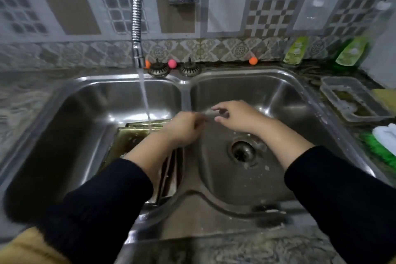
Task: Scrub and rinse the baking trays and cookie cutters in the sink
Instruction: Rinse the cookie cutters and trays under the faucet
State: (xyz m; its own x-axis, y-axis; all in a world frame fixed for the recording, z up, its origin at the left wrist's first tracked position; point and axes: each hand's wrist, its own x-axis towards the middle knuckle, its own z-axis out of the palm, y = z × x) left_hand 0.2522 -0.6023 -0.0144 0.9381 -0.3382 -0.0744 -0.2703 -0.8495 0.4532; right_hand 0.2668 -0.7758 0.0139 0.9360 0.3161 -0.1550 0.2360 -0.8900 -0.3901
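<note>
Several stacked baking trays (132, 133) lie tilted in the left basin of the steel double sink (185, 92). Water from the flexible tap (137, 28) falls onto their far edge. My left hand (185, 127) is curled above the divider between the basins. My right hand (234, 117) hovers over the right basin, thumb and forefinger pinched towards the left hand. Between the two hands is a small, blurred metal piece (209, 113) that looks like a cookie cutter, and both hands seem to grip it.
The right basin holds an open drain (243, 151) and some suds. Two strainer plugs (158, 68) sit on the back ledge. A clear plastic container (351, 100), green soap bottles (295, 50) and a green-and-white brush (383, 141) stand on the right counter.
</note>
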